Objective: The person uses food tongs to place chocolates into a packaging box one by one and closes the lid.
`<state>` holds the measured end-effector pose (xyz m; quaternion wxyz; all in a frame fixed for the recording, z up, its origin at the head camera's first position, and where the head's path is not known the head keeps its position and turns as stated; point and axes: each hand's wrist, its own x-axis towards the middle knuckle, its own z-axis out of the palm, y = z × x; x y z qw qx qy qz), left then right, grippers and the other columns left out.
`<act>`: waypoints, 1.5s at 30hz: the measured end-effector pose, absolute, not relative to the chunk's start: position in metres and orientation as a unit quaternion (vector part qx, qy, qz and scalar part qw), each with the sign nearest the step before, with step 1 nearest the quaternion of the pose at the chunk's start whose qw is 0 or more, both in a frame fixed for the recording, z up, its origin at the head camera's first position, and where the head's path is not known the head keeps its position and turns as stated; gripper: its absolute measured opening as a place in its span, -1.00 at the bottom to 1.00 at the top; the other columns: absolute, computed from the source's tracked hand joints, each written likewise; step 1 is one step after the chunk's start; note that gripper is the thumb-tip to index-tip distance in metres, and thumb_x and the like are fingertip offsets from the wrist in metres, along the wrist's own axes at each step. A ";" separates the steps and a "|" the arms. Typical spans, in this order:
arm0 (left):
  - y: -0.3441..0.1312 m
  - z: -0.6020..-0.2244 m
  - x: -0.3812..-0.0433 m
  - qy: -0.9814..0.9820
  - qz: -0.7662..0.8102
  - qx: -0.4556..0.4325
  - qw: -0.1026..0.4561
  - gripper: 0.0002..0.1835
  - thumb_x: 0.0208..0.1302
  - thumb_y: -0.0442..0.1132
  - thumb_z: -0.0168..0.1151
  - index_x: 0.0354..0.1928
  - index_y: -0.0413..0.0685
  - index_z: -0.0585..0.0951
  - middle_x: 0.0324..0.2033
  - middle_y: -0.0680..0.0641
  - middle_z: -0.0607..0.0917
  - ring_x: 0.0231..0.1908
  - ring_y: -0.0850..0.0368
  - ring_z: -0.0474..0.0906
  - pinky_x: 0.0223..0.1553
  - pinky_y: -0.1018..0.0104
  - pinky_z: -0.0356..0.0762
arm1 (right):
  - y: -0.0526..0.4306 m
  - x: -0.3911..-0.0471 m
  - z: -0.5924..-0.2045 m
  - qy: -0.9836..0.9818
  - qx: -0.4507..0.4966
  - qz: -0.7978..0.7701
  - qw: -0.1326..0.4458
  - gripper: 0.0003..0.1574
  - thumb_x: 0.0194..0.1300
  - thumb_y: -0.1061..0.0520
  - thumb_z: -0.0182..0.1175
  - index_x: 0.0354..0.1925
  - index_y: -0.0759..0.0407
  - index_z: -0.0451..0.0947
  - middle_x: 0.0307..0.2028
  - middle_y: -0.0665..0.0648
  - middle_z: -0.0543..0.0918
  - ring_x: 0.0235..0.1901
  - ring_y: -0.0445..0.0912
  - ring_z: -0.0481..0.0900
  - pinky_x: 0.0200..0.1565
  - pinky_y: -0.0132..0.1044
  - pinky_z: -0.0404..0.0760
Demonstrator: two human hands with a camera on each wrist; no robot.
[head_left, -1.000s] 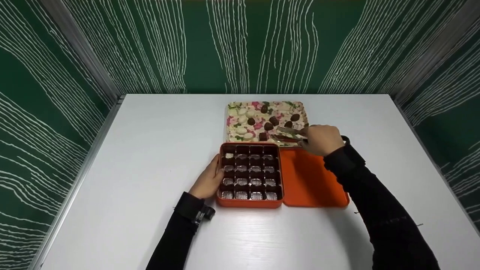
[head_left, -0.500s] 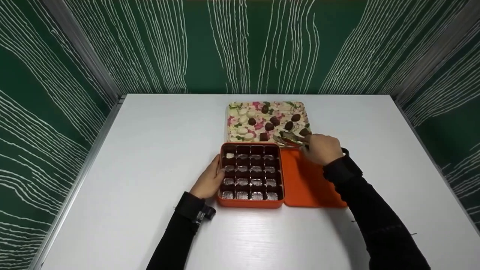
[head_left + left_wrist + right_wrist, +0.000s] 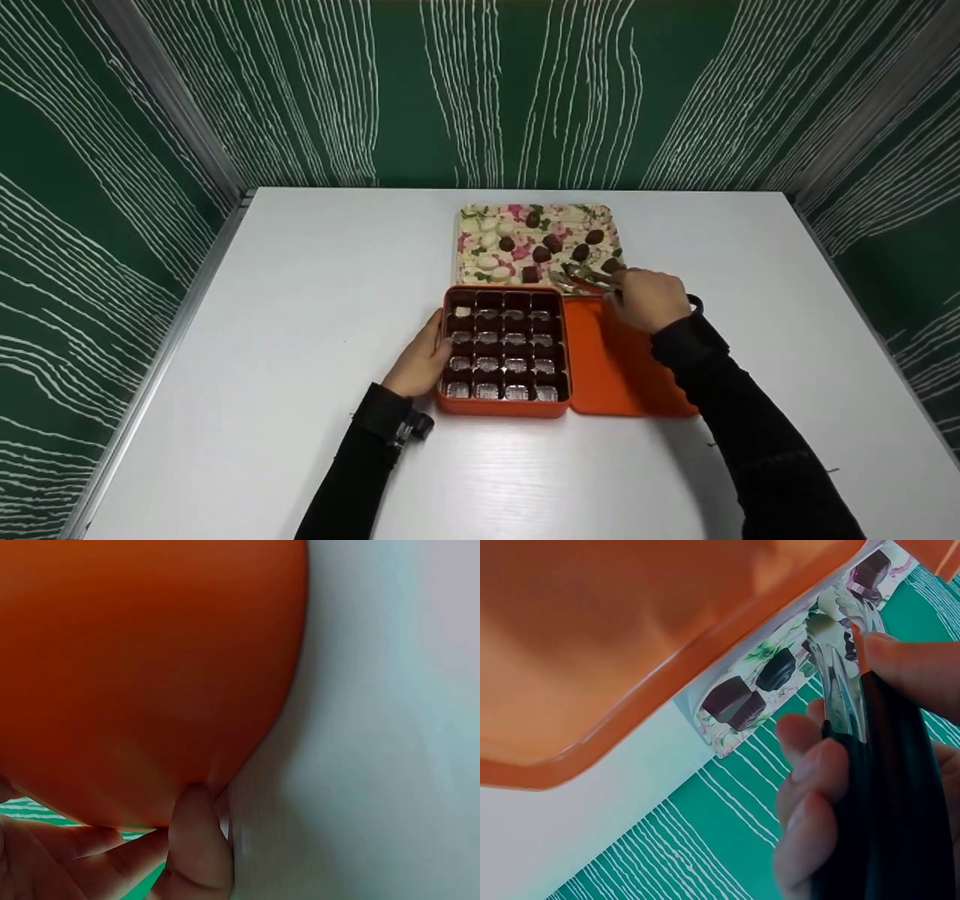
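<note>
An orange box (image 3: pixel 504 407) with a dark brown divided insert stands at the middle of the table; a pale piece (image 3: pixel 463 311) sits in its far-left compartment. My left hand (image 3: pixel 417 360) grips the box's left side, thumb at the rim. In the left wrist view, its fingers (image 3: pixel 196 840) touch the orange wall. My right hand (image 3: pixel 651 298) holds tongs (image 3: pixel 592 278) with black handles and shiny metal ends. The tongs' ends are over the near right part of a flowered tray (image 3: pixel 469 216) bearing dark chocolates (image 3: pixel 553 242) and pale ones (image 3: pixel 488 262). Whether the tongs pinch anything, I cannot tell.
Right of the box lies an orange lid (image 3: pixel 619 375), partly under the right forearm. The tray stands just behind box and lid. The white table (image 3: pixel 337 262) is bounded by green walls (image 3: pixel 412 90) with white wavy lines.
My right hand has moved slightly toward me with the tongs, uncovering a dark chocolate at the tray's right edge. Over the last half second it stays almost still. My left hand keeps its place.
</note>
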<state>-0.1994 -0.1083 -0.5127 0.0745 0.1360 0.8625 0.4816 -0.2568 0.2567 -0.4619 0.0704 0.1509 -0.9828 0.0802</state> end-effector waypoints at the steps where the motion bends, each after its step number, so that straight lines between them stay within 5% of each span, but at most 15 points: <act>1: -0.108 -0.513 -0.199 0.863 0.482 0.135 0.075 -0.31 0.56 -0.32 -0.14 0.55 -0.51 -0.08 0.53 -0.47 0.05 0.54 -0.31 -0.02 0.57 -0.07 -0.09 | 0.257 -0.257 -0.462 -0.982 0.152 0.081 0.071 -0.67 0.41 0.14 0.26 0.03 0.31 0.71 -0.25 0.36 0.72 -0.33 0.24 0.65 -0.25 0.20 0.65; 17: -0.108 -0.513 -0.198 0.857 0.494 0.117 0.085 -0.32 0.58 -0.30 -0.13 0.59 -0.40 -0.06 0.54 -0.42 0.09 0.54 -0.27 0.02 0.56 -0.07 -0.05 | 0.252 -0.250 -0.432 -0.977 0.171 0.110 0.066 -0.66 0.45 0.09 0.26 0.03 0.31 0.67 -0.32 0.31 0.67 -0.40 0.18 0.59 -0.35 0.11 0.52; 22: -0.107 -0.513 -0.199 0.856 0.496 0.117 0.085 -0.32 0.57 -0.31 -0.12 0.58 -0.42 -0.05 0.53 -0.43 0.10 0.53 -0.29 0.03 0.56 -0.08 -0.05 | 0.241 -0.245 -0.420 -0.969 0.204 0.103 0.092 -0.72 0.43 0.08 0.29 -0.07 0.29 0.67 -0.35 0.28 0.67 -0.39 0.18 0.61 -0.31 0.14 0.58; 26: -0.107 -0.512 -0.199 0.855 0.497 0.120 0.083 -0.32 0.56 -0.31 -0.12 0.58 -0.42 -0.05 0.53 -0.42 0.10 0.53 -0.28 0.03 0.56 -0.07 -0.05 | 0.229 -0.242 -0.416 -0.960 0.242 0.100 0.098 -0.66 0.42 0.10 0.29 0.04 0.29 0.67 -0.26 0.29 0.73 -0.33 0.19 0.66 -0.23 0.15 0.64; 31: -0.107 -0.512 -0.200 0.854 0.497 0.126 0.081 -0.31 0.56 -0.32 -0.12 0.58 -0.43 -0.06 0.54 -0.42 0.09 0.54 -0.27 0.01 0.56 -0.05 -0.07 | 0.213 -0.239 -0.415 -0.950 0.284 0.083 0.096 -0.62 0.39 0.07 0.34 0.06 0.26 0.69 -0.42 0.20 0.66 -0.49 0.09 0.57 -0.43 -0.02 0.53; 35: -0.107 -0.512 -0.201 0.851 0.500 0.139 0.079 -0.32 0.55 -0.35 -0.13 0.57 -0.46 -0.07 0.52 -0.44 0.11 0.53 -0.28 0.03 0.56 -0.05 -0.04 | 0.201 -0.236 -0.414 -0.939 0.321 0.071 0.101 -0.80 0.35 0.08 0.37 -0.19 0.20 0.66 -0.58 0.09 0.48 -0.62 -0.02 0.42 -0.54 -0.17 0.29; 38: -0.107 -0.513 -0.201 0.850 0.499 0.148 0.074 -0.32 0.54 -0.38 -0.14 0.55 -0.51 -0.07 0.51 -0.49 0.11 0.53 -0.31 0.03 0.56 -0.06 -0.04 | 0.193 -0.235 -0.413 -0.933 0.338 0.062 0.103 -0.69 0.32 0.10 0.39 -0.44 0.11 0.46 -0.65 0.02 0.33 -0.67 -0.08 0.33 -0.56 -0.24 0.16; 45: -0.109 -0.514 -0.202 0.849 0.503 0.145 0.072 -0.33 0.54 -0.37 -0.13 0.55 -0.50 -0.06 0.51 -0.49 0.12 0.52 -0.31 0.04 0.56 -0.06 -0.04 | 0.176 -0.236 -0.405 -0.942 0.328 0.014 0.070 -0.64 0.27 0.09 0.42 -0.50 0.08 0.44 -0.70 0.02 0.29 -0.69 -0.06 0.31 -0.56 -0.24 0.06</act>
